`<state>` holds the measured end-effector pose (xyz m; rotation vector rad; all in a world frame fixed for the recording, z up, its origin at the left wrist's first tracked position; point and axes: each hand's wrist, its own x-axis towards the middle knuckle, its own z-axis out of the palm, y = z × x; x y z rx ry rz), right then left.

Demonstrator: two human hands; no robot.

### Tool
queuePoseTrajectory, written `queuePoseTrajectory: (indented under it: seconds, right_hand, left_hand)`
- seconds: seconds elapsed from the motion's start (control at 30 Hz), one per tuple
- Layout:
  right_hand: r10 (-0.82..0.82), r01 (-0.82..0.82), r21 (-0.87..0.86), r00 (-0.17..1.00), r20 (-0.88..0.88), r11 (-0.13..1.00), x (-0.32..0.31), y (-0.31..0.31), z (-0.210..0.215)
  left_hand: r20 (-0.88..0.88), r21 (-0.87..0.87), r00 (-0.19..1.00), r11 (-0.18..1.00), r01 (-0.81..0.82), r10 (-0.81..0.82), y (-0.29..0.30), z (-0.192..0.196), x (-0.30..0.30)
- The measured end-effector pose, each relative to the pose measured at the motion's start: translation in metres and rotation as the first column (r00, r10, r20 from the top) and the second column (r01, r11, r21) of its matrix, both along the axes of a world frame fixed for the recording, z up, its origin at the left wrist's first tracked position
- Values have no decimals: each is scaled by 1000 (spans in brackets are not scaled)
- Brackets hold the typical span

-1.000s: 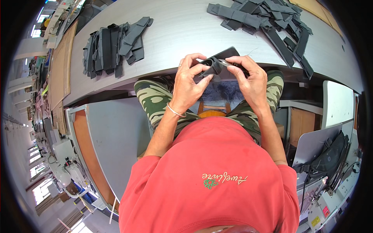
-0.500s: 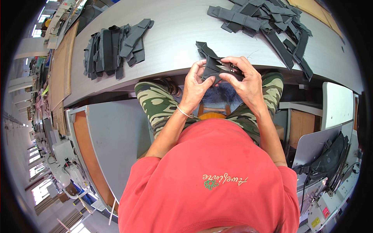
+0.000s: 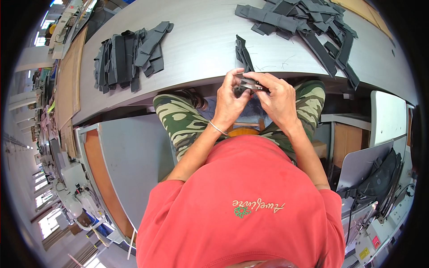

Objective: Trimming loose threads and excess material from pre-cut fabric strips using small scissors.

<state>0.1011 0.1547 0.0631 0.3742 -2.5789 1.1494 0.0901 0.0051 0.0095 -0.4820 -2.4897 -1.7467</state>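
Just off the table's front edge, my left hand (image 3: 229,105) pinches a dark grey fabric strip (image 3: 242,52). The strip's far end lies on the tabletop, and its near end is partly hidden by my fingers. Closed round a small pair of thread snips (image 3: 253,86) with dark grips and metal blades, my right hand (image 3: 279,100) meets the left. The blades point left at the fabric by my left fingertips; whether they touch it I cannot tell.
On the pale table (image 3: 201,40), a row of grey strips (image 3: 119,60) lies at left and a loose heap of them (image 3: 308,22) at far right. Stray threads lie between. A grey panel (image 3: 129,152) stands left of my legs, and a black mesh bag (image 3: 380,178) rests at right.
My hands have drawn closer together, the right shifting slightly left with the snips. The strip has turned, and its far end now reaches further up the table.
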Motion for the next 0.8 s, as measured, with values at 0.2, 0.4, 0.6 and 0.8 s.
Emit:
queuePoseTrajectory:
  seconds: [0.2,0.4,0.6,0.8]
  right_hand:
    - [42,27,-349,981,187,937,3,7,-8]
    - [138,-1,-402,940,312,916,9,7,-27]
    - [68,25,-350,966,251,937,12,7,-39]
    - [37,-22,-179,996,81,984,20,13,-40]
  left_hand:
    - [586,587,795,759,-283,-157,-12,11,-3]
    - [608,667,728,701,-251,-317,-21,-1,2]
    - [609,636,699,758,-148,-374,-26,2,0]
    - [707,455,652,881,-125,-273,-26,-4,-17]
